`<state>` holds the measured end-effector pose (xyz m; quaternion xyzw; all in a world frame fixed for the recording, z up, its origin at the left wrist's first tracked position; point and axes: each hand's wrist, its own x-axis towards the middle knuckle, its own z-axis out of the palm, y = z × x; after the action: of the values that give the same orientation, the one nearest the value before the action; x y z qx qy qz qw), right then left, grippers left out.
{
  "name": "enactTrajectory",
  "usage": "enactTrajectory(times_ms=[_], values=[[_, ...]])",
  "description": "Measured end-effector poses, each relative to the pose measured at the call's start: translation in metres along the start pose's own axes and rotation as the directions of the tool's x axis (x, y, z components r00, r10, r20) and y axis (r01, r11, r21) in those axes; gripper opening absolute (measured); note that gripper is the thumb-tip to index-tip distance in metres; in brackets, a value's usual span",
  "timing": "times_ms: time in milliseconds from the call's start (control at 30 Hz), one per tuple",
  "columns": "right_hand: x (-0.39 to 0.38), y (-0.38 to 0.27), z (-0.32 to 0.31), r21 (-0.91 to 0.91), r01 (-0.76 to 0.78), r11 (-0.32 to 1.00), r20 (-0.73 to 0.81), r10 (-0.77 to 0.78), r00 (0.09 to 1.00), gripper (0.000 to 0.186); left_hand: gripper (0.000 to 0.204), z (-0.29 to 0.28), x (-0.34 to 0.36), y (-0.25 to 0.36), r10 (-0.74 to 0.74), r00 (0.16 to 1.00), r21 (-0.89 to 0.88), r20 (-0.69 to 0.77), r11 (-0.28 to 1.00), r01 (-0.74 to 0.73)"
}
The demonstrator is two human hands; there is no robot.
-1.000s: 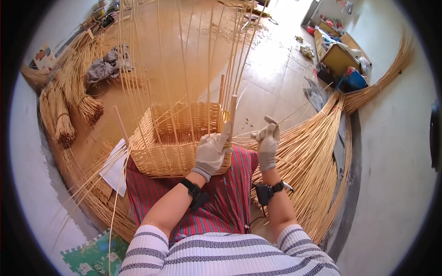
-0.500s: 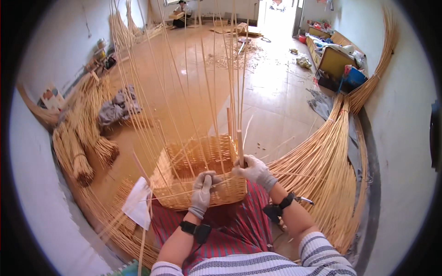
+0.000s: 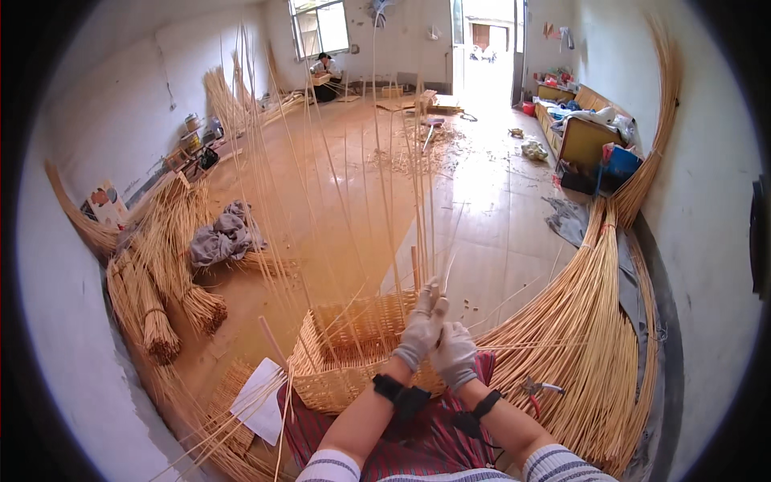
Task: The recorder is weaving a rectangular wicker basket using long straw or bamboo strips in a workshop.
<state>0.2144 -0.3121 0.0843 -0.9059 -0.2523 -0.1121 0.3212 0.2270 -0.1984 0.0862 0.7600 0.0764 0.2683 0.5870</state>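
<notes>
A woven wicker basket (image 3: 328, 373) rests on the red striped cloth (image 3: 389, 442) over my lap, tall thin rods rising from it and wooden sticks at its corners. At its near right corner my gloved left hand (image 3: 419, 325) is closed high up; what it grips there is hidden by the fingers. My gloved right hand (image 3: 454, 355) is closed just below and right of it, touching or very near it, its hold also unclear. Red-handled pliers (image 3: 540, 389) lie to my right on a long fanned bundle of pale rods (image 3: 578, 337).
Tied rod bundles (image 3: 157, 313) and grey cloth (image 3: 218, 241) lie left, beside a white sheet (image 3: 255, 406). A person (image 3: 324, 80) sits by the far window. A cluttered wooden bench (image 3: 586, 136) lines the right wall, near an open doorway (image 3: 486, 64).
The view has tilted up, showing more of the room. My left hand has risen to the corner stick's place, and my right hand, earlier gripping that stick, now sits below it.
</notes>
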Motion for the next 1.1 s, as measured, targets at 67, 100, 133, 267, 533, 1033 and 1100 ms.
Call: enactTrajectory(times_ms=[67,100,133,267,533,1033,1100], values=[[0.006,0.001,-0.006,0.043,-0.091,0.995,0.008,0.090,0.996,0.021,0.072,0.008,-0.012,-0.005,0.023,0.983,0.055,0.179,0.998,-0.034],[0.012,0.010,-0.003,0.133,-0.073,0.988,-0.027,0.077,0.997,0.021,0.073,0.002,-0.018,0.007,-0.017,0.961,0.042,0.275,0.999,0.005],[0.018,0.021,0.007,0.220,-0.055,0.974,-0.054,0.068,0.996,0.020,0.074,-0.007,-0.023,0.019,-0.063,0.929,0.033,0.365,0.998,0.054],[0.017,0.011,0.026,-0.068,-0.023,0.997,0.000,0.023,1.000,0.019,0.063,-0.055,-0.101,0.037,-0.041,0.953,-0.185,0.301,0.978,0.100],[0.008,0.060,0.023,-0.024,-0.129,0.991,-0.153,0.124,0.980,0.022,0.018,-0.209,-0.220,-0.017,-0.386,0.771,-0.094,-0.506,0.914,0.395],[-0.097,-0.227,0.013,0.508,0.561,0.653,0.354,-0.753,0.555,0.033,0.044,-0.305,-0.216,-0.039,-0.243,0.961,-0.316,-0.131,0.929,0.192],[-0.104,-0.238,0.039,0.619,0.503,0.604,0.339,-0.783,0.522,0.029,0.064,-0.321,-0.183,-0.019,-0.195,0.976,-0.306,0.098,0.927,0.216]])
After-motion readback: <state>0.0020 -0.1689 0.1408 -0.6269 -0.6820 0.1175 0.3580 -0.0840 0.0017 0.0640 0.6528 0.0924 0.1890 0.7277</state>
